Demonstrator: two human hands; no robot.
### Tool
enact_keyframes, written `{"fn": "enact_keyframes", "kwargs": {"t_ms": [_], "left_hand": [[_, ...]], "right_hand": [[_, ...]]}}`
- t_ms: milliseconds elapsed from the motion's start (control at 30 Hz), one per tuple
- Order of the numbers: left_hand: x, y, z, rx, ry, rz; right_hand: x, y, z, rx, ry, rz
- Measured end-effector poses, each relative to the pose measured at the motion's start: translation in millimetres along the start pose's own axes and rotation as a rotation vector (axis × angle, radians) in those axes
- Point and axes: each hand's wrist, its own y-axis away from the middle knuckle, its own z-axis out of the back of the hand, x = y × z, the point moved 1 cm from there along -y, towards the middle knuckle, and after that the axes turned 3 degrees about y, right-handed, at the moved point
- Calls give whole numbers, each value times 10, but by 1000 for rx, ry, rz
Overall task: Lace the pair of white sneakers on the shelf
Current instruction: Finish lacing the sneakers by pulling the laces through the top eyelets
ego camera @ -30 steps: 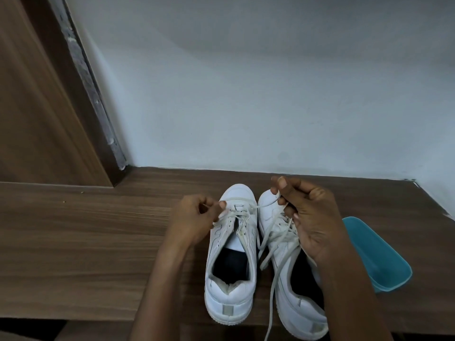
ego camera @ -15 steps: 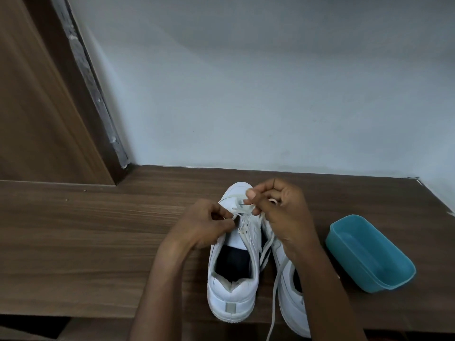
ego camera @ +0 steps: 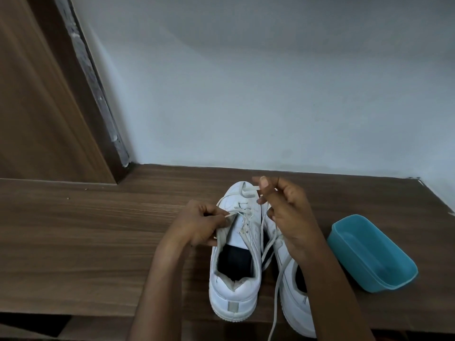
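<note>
1. the pair of white sneakers stands side by side on the brown wooden shelf (ego camera: 86, 242), at about 5 o'clock in the view, toes toward 12 o'clock and heels at the front edge.
2. the left sneaker (ego camera: 234, 296) has its tongue and dark insole showing. only its lowest eyelets, near the toe, carry its lace (ego camera: 242, 193).
3. the left hand (ego camera: 199, 222) sits at 9 o'clock of that sneaker's eyelets. its fingers are curled, and thumb and fingertips pinch one strand of the lace, which runs straight across to the eyelets.
4. the right hand (ego camera: 285, 210) is at 1 o'clock of the left sneaker's toe and above the front of the right sneaker (ego camera: 291, 313). its thumb and fingers pinch the other end of the same lace, which loops over the toe cap. one finger points up toward 12 o'clock.
5. the right sneaker touches the left one along its side. the right forearm hides much of it, so i cannot tell how far it is laced.
6. a loose lace end (ego camera: 275, 306) from the right sneaker trails toward 6 o'clock, between the two heels, and hangs over the shelf's front edge.
7. a blue plastic tub (ego camera: 354, 267) lies on the shelf at 3 o'clock of the sneakers, near but apart from them, tilted with its opening up.
8. a pale wall (ego camera: 270, 94) rises behind the shelf at 12 o'clock, and a wooden panel (ego camera: 37, 107) fills the 10 o'clock corner.
</note>
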Motion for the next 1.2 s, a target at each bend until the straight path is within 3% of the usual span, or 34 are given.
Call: {"fn": "enact_keyframes", "kwargs": {"t_ms": [100, 300, 633, 867, 1200], "left_hand": [[9, -3, -2, -21, 20, 33], [8, 8, -6, -11, 61, 67], [18, -7, -7, -7, 82, 90], [27, -7, 3, -7, 77, 93], [51, -31, 13, 5, 108, 95]], "right_hand": [[19, 31, -45, 121, -49, -44], [-150, 25, -114, 85, 296, -33], [-173, 13, -39, 114, 158, -169], [-184, 13, -60, -60, 219, -52], [-230, 28, -155, 2, 225, -74]]}}
